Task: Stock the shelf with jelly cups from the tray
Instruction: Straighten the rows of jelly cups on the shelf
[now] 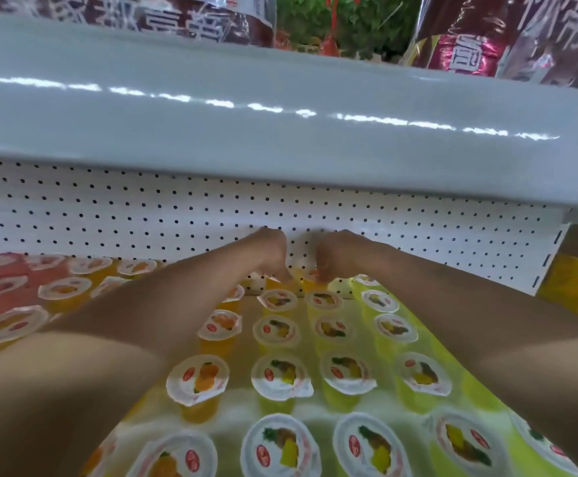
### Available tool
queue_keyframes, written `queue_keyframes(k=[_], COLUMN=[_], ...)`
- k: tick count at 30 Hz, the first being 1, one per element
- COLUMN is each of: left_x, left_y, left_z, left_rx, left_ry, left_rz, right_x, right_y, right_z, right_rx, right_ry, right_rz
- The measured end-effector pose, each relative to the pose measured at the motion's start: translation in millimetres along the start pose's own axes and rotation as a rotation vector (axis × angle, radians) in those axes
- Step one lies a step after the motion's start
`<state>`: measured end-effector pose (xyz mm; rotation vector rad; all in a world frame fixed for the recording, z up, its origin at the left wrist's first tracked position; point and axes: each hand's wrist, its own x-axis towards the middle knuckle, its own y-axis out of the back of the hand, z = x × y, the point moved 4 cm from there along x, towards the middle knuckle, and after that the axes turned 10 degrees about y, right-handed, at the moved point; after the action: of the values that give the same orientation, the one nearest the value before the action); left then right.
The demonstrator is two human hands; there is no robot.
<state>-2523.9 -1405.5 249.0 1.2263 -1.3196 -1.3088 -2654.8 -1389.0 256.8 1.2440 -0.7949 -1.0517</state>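
Both hands reach to the far end of the shelf (237, 406), close to the pegboard back wall (143, 215). The left hand (272, 254) and the right hand (339, 254) curl their fingers down onto the far row of jelly cups (306, 284). Whether they really grip, I cannot tell. The forearms hang low over the nearer cups (278, 330), so a careless pull back may tip those over.

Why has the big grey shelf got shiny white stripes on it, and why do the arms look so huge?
Head view: the stripes on the upper shelf are glare, lights mirrored in its glossy face. Head view: the wide lens swells the near forearms, so the left hand and right hand look small; everything is slightly blurred.
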Motion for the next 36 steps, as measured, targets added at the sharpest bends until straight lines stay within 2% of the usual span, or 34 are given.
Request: queue_keyframes(k=[4,9,13,18,20,30,36], left_x=[4,3,-11,-33,-42,-45,-45], left_y=[-2,-4,7,6,1,-5,-3], left_z=[-1,-3,-4,-1,4,12,11], left_rx=[0.083,0.043,0.005,-0.171,-0.153,-0.011,-0.029], left_ry=[0.022,0.042,0.059,0.138,0.136,0.098,0.042], left_rz=[-0.021,0.013,0.059,-0.148,-0.211,-0.122,-0.104], right_x=[3,-8,-28,-54,-55,-52,-53], right_y=[0,4,14,7,4,5,6], right_z=[0,3,3,-5,-9,-13,-16], right_rx=[-0.022,0.014,0.101,0.178,0.14,0.171,0.153], right_ry=[-0.011,0.015,0.118,0.194,0.217,0.161,0.126], right_rz=[0.026,0.051,0.013,-0.124,-0.13,-0.097,-0.091])
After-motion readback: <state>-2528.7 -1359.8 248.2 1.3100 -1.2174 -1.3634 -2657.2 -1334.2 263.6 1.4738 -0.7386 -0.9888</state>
